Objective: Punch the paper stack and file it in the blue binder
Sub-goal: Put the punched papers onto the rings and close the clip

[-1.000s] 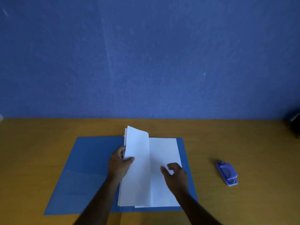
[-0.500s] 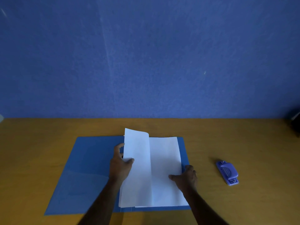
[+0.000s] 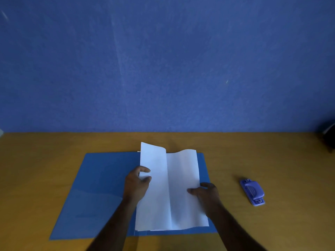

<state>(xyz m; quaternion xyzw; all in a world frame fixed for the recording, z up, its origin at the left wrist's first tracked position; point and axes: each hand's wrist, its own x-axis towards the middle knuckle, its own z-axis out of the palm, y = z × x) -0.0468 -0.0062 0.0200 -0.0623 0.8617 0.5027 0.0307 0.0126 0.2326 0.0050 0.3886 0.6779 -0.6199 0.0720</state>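
Observation:
The blue binder [image 3: 101, 185] lies open and flat on the wooden table. On its right half rests the white paper stack [image 3: 172, 192], with its left part curled up into a standing flap. My left hand [image 3: 136, 183] grips that raised left edge, thumb on top of the sheet. The stack's right edge is pinched by my right hand [image 3: 206, 193], and the paper bows upward there. A small purple hole punch [image 3: 252, 192] sits on the table to the right, apart from both hands.
The wooden table [image 3: 45, 160] runs up to a blue wall [image 3: 163, 60]. A dark object [image 3: 329, 136] stands at the far right edge of the table.
My right hand moved from the middle of the stack to its right edge and gripped it. The right side of the paper has lifted slightly. My left hand kept its hold.

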